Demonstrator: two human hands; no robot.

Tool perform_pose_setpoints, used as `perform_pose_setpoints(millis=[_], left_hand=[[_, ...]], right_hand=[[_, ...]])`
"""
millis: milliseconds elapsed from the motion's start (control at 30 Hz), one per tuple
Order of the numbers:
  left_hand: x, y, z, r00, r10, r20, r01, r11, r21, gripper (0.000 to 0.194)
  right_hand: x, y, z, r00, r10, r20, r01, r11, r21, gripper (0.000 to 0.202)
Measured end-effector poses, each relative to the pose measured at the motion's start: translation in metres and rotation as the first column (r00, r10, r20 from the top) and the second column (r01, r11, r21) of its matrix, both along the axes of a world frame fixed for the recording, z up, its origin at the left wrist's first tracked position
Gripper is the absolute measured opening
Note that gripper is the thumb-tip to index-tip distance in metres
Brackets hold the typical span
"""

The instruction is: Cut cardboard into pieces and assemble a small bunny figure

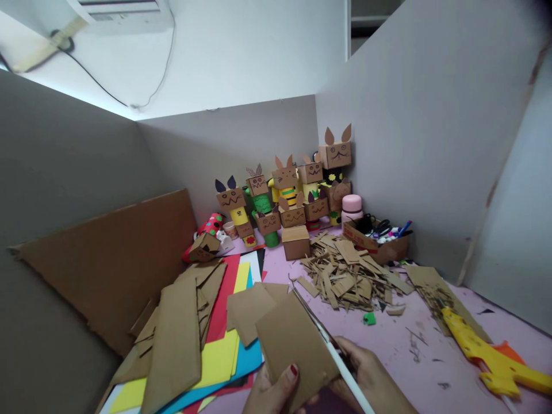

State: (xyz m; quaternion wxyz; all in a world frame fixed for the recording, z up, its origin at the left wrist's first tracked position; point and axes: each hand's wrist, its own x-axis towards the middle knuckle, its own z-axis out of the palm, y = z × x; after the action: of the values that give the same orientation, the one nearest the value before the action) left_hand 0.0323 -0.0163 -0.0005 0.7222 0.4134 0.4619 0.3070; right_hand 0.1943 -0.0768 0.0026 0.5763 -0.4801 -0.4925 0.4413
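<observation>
My left hand (271,394) holds a brown cardboard piece (293,345) at the bottom centre, thumb pressed on its face. My right hand (371,379) grips scissors (321,330) with white handles; the blades run along the cardboard's upper right edge. Both hands are partly cut off by the frame's bottom edge.
Cardboard sheets (176,339) lie over coloured paper (224,356) at left. A heap of cardboard scraps (349,276) sits mid-table. Cardboard animal figures (293,195) stand at the back corner. A yellow glue gun (491,353) lies right. A tool box (379,241) and large cardboard board (112,264) flank the pink table (414,345).
</observation>
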Motion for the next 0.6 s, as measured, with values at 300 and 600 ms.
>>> perform_pose_setpoints(millis=[300, 600], left_hand=[[-0.003, 0.008, -0.009, 0.999, -0.035, 0.018, 0.035, 0.999, -0.010, 0.084], [-0.001, 0.009, -0.009, 0.962, 0.145, 0.232, -0.119, 0.985, -0.122, 0.087]], right_hand=[[-0.004, 0.007, -0.019, 0.993, -0.006, -0.121, 0.001, 0.999, -0.041, 0.037], [-0.001, 0.009, -0.011, 0.895, -0.251, -0.369, 0.143, 0.944, -0.297, 0.057]])
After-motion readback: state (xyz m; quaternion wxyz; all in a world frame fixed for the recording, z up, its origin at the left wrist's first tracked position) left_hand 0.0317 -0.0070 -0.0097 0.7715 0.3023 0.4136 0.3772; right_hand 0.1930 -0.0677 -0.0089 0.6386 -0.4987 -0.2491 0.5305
